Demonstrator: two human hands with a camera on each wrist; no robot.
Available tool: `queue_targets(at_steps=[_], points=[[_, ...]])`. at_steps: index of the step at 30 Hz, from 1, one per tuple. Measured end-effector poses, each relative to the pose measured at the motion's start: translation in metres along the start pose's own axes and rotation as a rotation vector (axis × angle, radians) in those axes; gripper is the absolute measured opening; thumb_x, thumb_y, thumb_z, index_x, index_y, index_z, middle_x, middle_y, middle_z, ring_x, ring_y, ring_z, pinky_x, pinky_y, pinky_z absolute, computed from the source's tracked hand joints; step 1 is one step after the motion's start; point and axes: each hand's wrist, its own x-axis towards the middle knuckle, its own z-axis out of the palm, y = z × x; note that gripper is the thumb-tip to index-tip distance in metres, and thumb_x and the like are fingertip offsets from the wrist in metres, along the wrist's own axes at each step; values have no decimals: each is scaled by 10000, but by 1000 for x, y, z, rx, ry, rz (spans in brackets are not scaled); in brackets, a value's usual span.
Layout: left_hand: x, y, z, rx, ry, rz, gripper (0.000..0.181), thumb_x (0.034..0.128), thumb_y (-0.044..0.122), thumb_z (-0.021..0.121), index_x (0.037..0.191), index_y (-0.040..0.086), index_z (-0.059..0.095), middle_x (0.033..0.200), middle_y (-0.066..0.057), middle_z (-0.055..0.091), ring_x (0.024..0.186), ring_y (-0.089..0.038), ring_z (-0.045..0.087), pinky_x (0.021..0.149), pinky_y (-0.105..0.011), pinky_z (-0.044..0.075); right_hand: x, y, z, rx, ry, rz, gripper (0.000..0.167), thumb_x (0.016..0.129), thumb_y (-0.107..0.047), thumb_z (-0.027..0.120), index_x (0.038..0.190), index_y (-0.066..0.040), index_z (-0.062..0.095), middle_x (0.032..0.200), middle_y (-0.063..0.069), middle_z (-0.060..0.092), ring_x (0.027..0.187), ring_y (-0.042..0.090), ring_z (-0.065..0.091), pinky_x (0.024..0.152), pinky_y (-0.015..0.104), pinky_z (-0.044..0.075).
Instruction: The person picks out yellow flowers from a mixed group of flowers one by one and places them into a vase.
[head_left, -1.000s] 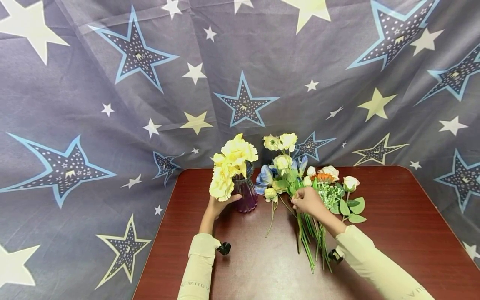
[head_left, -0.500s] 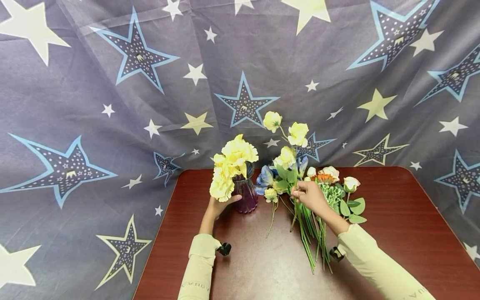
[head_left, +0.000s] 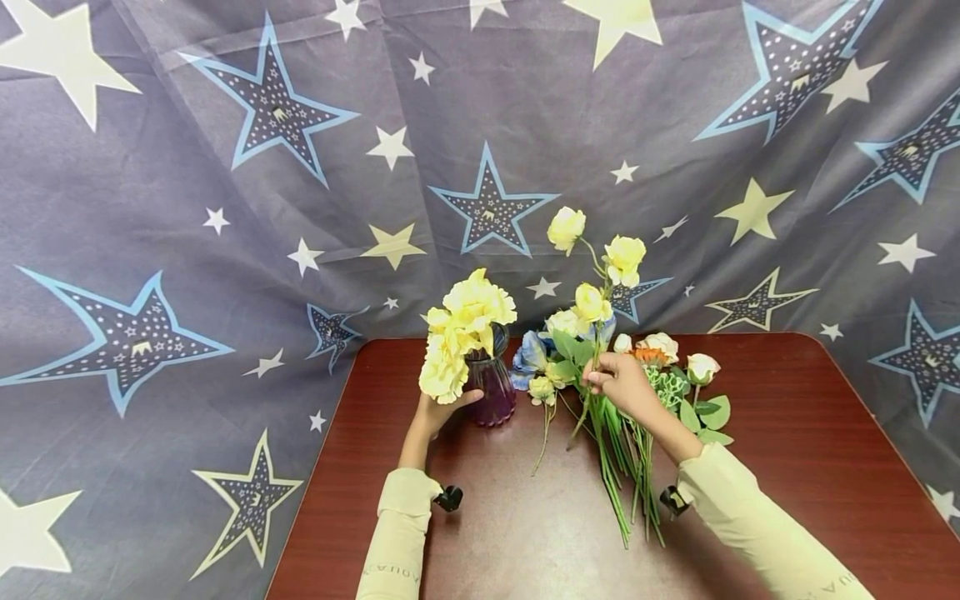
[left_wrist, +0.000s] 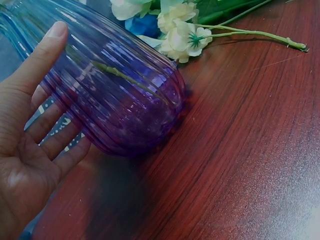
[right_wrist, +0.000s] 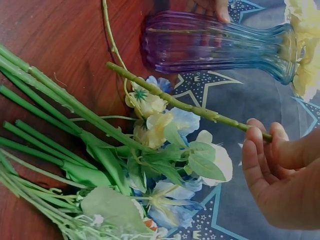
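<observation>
Vase (right_wrist: 215, 45) purple-to-blue; held stem (right_wrist: 188, 106) green, blooms (head_left: 624, 260) pale yellow; tabletop (head_left: 495, 517) red-brown; backdrop (head_left: 525, 92) grey, star-patterned (some edged blue).

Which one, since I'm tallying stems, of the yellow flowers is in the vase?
The large ruffled flower, its stem inside the vase; the right grip holds another, and smaller blooms lie on the table.

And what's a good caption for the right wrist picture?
Right hand pinching a green stem, a purple-blue vase beyond.
</observation>
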Motion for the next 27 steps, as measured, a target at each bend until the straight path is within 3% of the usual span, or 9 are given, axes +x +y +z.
queue_targets(at_steps=[9, 17, 22, 27], points=[[-1, 0, 2, 5, 9, 27, 915, 729, -89, 862, 1513, 17, 401, 1469, -145, 534, 1282, -42, 494, 1090, -149, 391, 7, -8, -6, -48, -12, 6, 155, 948, 115, 567, 872, 75, 696, 914, 228, 730, 730, 215, 639, 617, 206, 521], [0, 0, 1, 4, 4, 14, 909, 736, -76, 863, 1513, 24, 402, 1467, -131, 535, 1277, -43, 495, 1089, -159, 395, 16, -21, -10, -15, -27, 48, 134, 973, 80, 574, 930, 82, 701, 944, 251, 744, 790, 300, 682, 668, 222, 568], [0, 0, 0, 0, -7, 5, 919, 736, -74, 863, 1520, 32, 397, 1480, -123, 527, 1284, -28, 490, 1097, -161, 391, 20, -26, -11, -22, -30, 62, 138, 978, 68, 574, 930, 63, 704, 971, 235, 753, 779, 251, 673, 659, 203, 548], [5, -17, 0, 9, 6, -4, 950, 733, -77, 865, 1539, 44, 377, 1504, -122, 508, 1306, -31, 475, 1116, -165, 374, 22, -31, -12, -39, -24, 18, 152, 979, 67, 575, 902, 60, 706, 959, 227, 752, 785, 270, 672, 649, 209, 537]])
